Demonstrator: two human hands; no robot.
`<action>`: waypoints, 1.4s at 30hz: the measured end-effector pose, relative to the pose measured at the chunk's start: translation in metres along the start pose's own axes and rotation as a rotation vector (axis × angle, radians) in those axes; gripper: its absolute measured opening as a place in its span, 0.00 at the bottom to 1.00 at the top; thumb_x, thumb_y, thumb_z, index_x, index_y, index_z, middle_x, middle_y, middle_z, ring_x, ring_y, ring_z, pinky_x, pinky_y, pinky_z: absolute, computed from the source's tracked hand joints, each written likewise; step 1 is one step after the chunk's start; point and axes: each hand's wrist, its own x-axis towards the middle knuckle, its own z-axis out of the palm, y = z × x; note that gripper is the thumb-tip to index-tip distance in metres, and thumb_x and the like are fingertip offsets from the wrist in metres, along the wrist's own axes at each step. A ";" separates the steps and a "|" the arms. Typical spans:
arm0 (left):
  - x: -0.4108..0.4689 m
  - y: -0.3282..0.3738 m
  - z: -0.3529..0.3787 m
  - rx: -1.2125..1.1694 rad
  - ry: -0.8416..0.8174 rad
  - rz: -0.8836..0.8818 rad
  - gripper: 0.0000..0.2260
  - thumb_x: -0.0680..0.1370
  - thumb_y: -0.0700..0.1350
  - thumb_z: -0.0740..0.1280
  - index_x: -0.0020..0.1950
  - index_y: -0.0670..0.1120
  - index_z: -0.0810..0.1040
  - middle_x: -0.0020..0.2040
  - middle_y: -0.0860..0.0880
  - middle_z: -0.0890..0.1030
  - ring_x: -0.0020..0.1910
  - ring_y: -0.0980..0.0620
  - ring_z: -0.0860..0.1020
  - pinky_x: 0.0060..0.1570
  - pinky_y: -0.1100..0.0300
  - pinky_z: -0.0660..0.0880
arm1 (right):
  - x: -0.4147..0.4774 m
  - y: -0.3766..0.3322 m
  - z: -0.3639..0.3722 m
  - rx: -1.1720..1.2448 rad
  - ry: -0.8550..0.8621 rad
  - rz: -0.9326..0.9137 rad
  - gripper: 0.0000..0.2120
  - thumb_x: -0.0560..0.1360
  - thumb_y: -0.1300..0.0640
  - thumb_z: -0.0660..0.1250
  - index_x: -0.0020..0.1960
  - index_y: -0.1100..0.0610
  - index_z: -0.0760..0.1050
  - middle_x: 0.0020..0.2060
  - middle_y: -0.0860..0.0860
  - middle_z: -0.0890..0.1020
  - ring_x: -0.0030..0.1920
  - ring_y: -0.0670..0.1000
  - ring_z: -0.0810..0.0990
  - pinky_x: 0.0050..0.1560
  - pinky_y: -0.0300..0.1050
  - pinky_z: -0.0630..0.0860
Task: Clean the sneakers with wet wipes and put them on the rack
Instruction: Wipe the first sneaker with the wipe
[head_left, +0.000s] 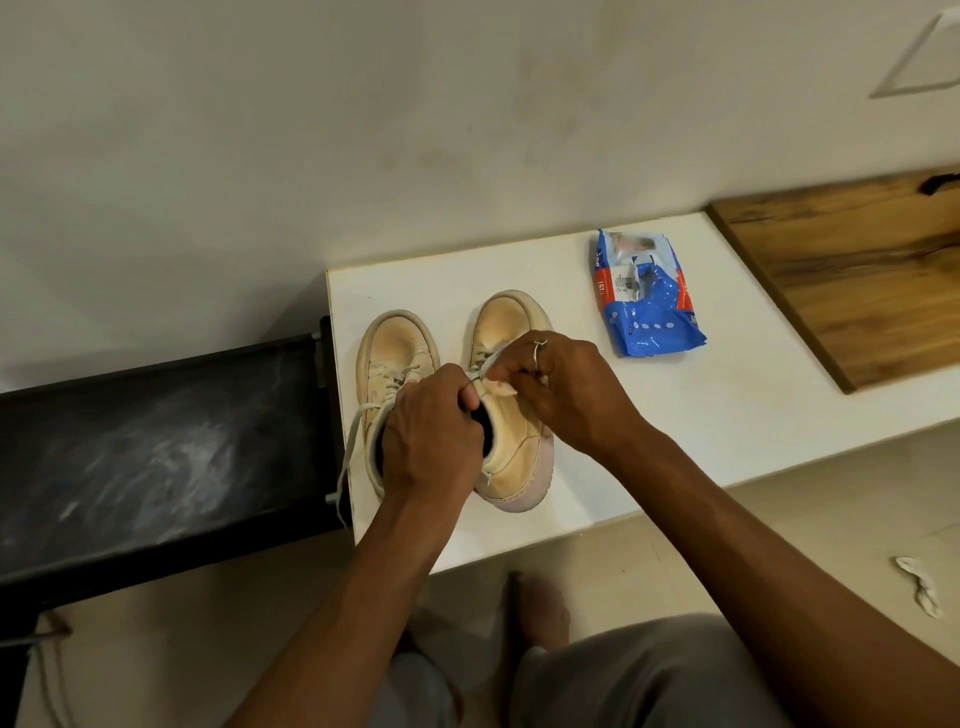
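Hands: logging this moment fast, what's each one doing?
Left hand: closed grip on the right sneaker's collar.
Right hand: closed, pinching a wet wipe.

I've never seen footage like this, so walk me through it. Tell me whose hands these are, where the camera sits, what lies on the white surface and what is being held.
There is no machine here. One camera worn on a person's head looks down at their own bare hands.

On the white table stand two beige sneakers side by side, toes pointing away: the left sneaker and the right sneaker. To their right lies a blue wet wipes pack, and beyond it a wooden board.

The left hand grips the right sneaker's collar. The right hand pinches a white wipe against the tongue area. A dark rack stands beside the table.
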 end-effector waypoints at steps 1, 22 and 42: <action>0.000 0.000 0.000 0.000 -0.002 -0.001 0.09 0.77 0.38 0.63 0.41 0.52 0.71 0.39 0.52 0.78 0.40 0.50 0.76 0.36 0.57 0.70 | -0.003 -0.003 0.000 0.012 -0.009 -0.064 0.09 0.77 0.65 0.68 0.52 0.55 0.85 0.49 0.50 0.84 0.49 0.43 0.78 0.53 0.35 0.76; 0.000 0.001 0.001 -0.003 -0.003 -0.016 0.09 0.76 0.38 0.63 0.40 0.52 0.72 0.39 0.52 0.78 0.40 0.50 0.76 0.36 0.58 0.67 | -0.007 -0.003 -0.001 -0.042 -0.040 -0.071 0.10 0.76 0.65 0.70 0.52 0.53 0.85 0.50 0.48 0.85 0.51 0.46 0.80 0.54 0.34 0.76; -0.001 0.004 -0.010 -0.032 -0.079 -0.058 0.10 0.76 0.38 0.61 0.41 0.53 0.74 0.39 0.53 0.78 0.43 0.49 0.76 0.38 0.53 0.73 | -0.043 -0.006 -0.001 -0.012 -0.024 0.180 0.08 0.77 0.60 0.71 0.53 0.52 0.85 0.51 0.47 0.84 0.49 0.45 0.81 0.51 0.27 0.73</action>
